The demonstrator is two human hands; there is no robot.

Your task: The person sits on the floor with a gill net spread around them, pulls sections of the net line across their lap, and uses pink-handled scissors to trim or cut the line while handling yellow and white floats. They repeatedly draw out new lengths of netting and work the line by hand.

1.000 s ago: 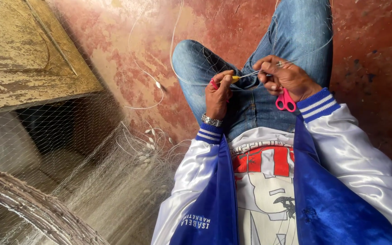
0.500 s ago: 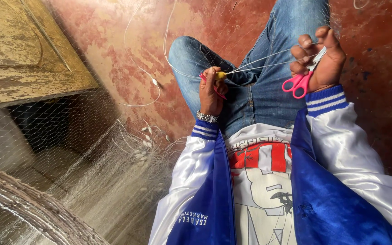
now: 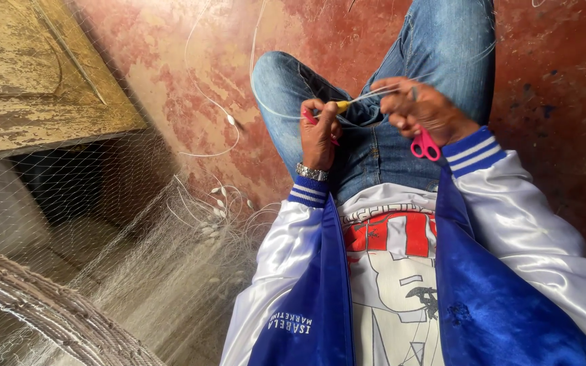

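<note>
I sit on a red floor with my legs crossed, in blue jeans and a blue and white jacket. My left hand (image 3: 319,132) grips a small netting needle (image 3: 339,106) with a yellow tip and a red body. My right hand (image 3: 420,108) holds pink-handled scissors (image 3: 426,145), which hang below the palm, and its fingers pinch thin white line (image 3: 369,96) stretched across to the needle. The two hands are close together above my lap. A silver watch sits on my left wrist.
A fine white fishing net (image 3: 137,271) with small floats (image 3: 217,203) is heaped on the floor to my left. A thick rope (image 3: 49,305) crosses the lower left. A worn wooden slab (image 3: 35,74) lies at the upper left. Loose line (image 3: 232,122) loops over the red floor (image 3: 564,81).
My right hand rose up and out to the right, pulling the line taut, and has now come back down close to my left hand.
</note>
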